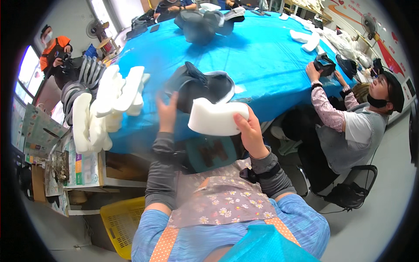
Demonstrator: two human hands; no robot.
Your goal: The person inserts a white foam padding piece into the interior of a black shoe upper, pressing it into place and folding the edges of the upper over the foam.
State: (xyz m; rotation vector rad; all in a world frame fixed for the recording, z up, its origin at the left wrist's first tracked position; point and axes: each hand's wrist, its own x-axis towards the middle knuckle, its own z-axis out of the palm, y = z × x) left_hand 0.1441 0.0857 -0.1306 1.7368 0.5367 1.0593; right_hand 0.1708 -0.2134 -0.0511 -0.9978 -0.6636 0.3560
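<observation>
White foam piece [218,120] in short, curved form is held up in front of the person, just above the near edge of the table, which is spread with a bright blue cover [270,52]. The right hand [253,135] grasps it by its right end, the thumb pressed on the near face and the other fingers mostly hidden behind; the rest of the piece reaches out to the left, unsupported by the other hand. Just beyond the foam, and partly covered by it in this view, a dark grey padded item [218,87] with a pale rim sits on the cover, hollow side showing. The left hand [167,111] is at the left edge of that item, its fingers raised and blurred, so one cannot tell whether they grip it or only lie alongside. Farther left, a pile of white foam pieces [131,87] lies at the table's edge, next to a stack of curved grey pieces [89,72]. A yellow basket [120,205] stands low down on the left. Across the table rests a group of dark padded items [198,28], and more white foam [312,41] lies along the right side. A seated co-worker [358,131] on the right handles another dark piece [325,65], while someone in an orange vest [56,48] stands at the far left.
</observation>
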